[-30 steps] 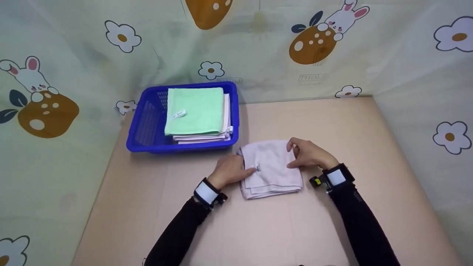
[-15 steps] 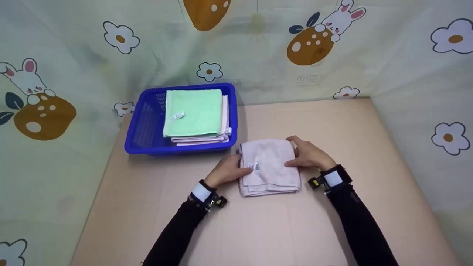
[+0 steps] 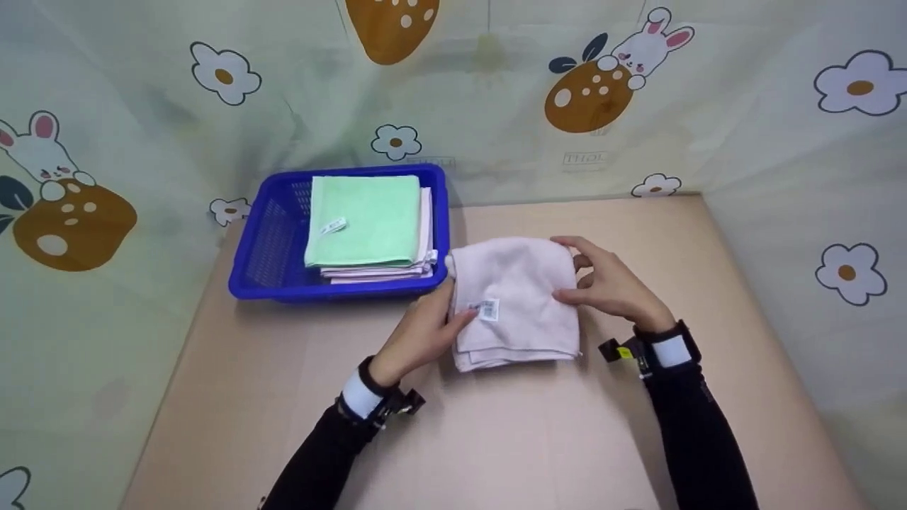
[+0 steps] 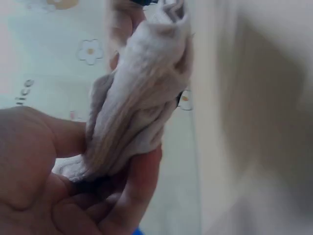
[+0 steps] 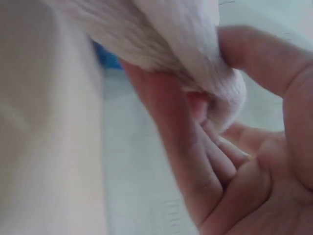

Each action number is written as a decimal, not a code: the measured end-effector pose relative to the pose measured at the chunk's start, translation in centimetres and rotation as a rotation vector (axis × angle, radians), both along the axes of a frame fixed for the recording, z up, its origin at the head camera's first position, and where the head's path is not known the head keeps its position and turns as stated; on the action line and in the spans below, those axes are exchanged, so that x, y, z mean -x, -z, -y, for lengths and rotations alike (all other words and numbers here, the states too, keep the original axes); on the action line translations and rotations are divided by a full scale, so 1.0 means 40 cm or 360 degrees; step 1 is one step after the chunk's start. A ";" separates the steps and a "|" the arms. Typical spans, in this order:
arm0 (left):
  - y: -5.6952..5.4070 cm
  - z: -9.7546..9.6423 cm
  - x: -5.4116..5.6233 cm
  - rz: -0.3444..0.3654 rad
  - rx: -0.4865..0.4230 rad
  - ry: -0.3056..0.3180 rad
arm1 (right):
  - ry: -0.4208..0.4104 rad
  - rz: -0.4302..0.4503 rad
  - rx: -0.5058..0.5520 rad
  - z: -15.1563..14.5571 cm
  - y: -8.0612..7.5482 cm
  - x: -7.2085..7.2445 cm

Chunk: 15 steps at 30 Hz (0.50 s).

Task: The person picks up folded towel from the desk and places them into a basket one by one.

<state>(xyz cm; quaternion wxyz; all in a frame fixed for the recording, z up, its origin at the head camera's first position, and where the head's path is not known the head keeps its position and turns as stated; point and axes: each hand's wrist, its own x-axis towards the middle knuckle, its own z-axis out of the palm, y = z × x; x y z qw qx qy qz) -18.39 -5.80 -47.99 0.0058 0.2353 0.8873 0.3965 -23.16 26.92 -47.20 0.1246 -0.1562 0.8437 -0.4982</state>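
Both hands grip a folded pale pink towel (image 3: 521,283) by its two sides, in front of the body. My left hand (image 3: 418,333) pinches the left edge, thumb on top beside a small white label (image 3: 488,309) and fingers beneath. On the opposite edge my right hand (image 3: 616,287) pinches it, thumb on top and fingers at the far side and below. In the left wrist view the layered folds of the towel (image 4: 142,93) stand off the table surface. The right wrist view has the fingers tucked under the towel's rounded fold (image 5: 195,54).
A blue plastic basket (image 3: 244,289) stands at the back left, close to the towel's left corner. Inside it lies a stack of folded towels, a green one (image 3: 365,219) on top and pale pink ones below. A patterned curtain (image 3: 496,127) hangs behind the beige table (image 3: 510,439).
The towel lay on the table and is now lifted, looking larger and slightly farther up the view. The left thumb and fingers have closed on its edge. The head view has shifted slightly.
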 end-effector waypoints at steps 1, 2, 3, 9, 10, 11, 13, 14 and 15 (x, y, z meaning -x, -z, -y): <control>-0.007 0.003 0.000 -0.0037 -0.0024 -0.0019 | 0.0022 -0.0019 0.0055 0.004 -0.012 -0.005; -0.012 0.006 0.002 -0.0074 -0.0049 -0.0036 | 0.0047 -0.0054 0.0096 0.009 -0.021 -0.009; -0.015 0.009 0.005 -0.0116 -0.0075 -0.0057 | 0.0077 -0.0092 0.0130 0.014 -0.029 -0.012; -0.040 0.021 0.014 -0.0352 -0.0290 -0.0212 | 0.0188 -0.0320 0.0276 0.056 -0.057 -0.008; -0.046 0.023 0.014 -0.0392 -0.0336 -0.0239 | 0.0193 -0.0335 0.0302 0.064 -0.062 -0.005; -0.053 0.027 0.013 -0.0439 -0.0368 -0.0268 | 0.0195 -0.0351 0.0325 0.072 -0.067 0.000; -0.062 0.038 0.014 -0.0551 -0.0387 -0.0315 | 0.0196 -0.0375 0.0361 0.092 -0.077 0.011; -0.065 0.045 0.016 -0.0601 -0.0375 -0.0337 | 0.0198 -0.0384 0.0375 0.104 -0.084 0.016; -0.067 0.051 0.019 -0.0638 -0.0353 -0.0362 | 0.0201 -0.0400 0.0388 0.116 -0.090 0.022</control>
